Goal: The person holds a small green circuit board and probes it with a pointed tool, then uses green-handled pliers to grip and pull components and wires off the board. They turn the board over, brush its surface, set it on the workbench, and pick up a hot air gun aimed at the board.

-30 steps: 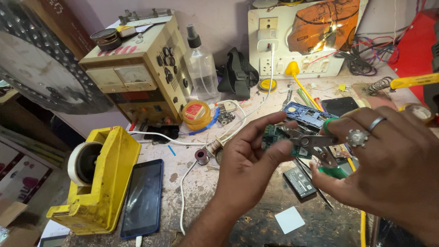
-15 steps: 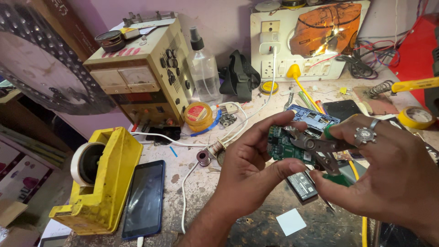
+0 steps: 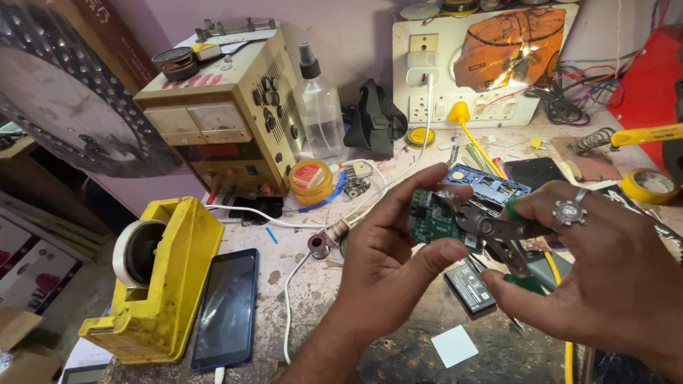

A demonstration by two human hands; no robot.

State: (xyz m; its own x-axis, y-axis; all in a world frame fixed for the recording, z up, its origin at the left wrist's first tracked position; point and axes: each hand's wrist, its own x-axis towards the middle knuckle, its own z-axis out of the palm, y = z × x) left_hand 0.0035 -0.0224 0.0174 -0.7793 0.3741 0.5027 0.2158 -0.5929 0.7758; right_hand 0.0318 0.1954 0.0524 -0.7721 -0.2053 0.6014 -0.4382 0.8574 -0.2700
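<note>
A cluttered repair counter [image 3: 299,284] seen from above, with two bare hands meeting right of centre. The left hand [image 3: 388,263] rises from six o'clock, its grip narrow, thumb and fingers pinching a small green circuit board [image 3: 431,219] held upright above the counter. The right hand [image 3: 605,274], wearing a ring, comes in from four o'clock; its grip is closed around green-handled pliers [image 3: 498,235], whose metal nose touches the board's right edge.

Below the hands, at five o'clock, a small black battery [image 3: 469,290] and a white square pad [image 3: 454,346] lie on the counter. Behind the board, at one o'clock, lies a blue circuit board [image 3: 491,186]. At eight o'clock stands a yellow tape dispenser [image 3: 160,284], with a dark phone [image 3: 228,309] just beside it, screen up. At eleven o'clock sits a beige power supply [image 3: 220,128], with a clear spray bottle [image 3: 320,110] to its right. A white socket board [image 3: 473,67] leans against the wall at one o'clock.
</note>
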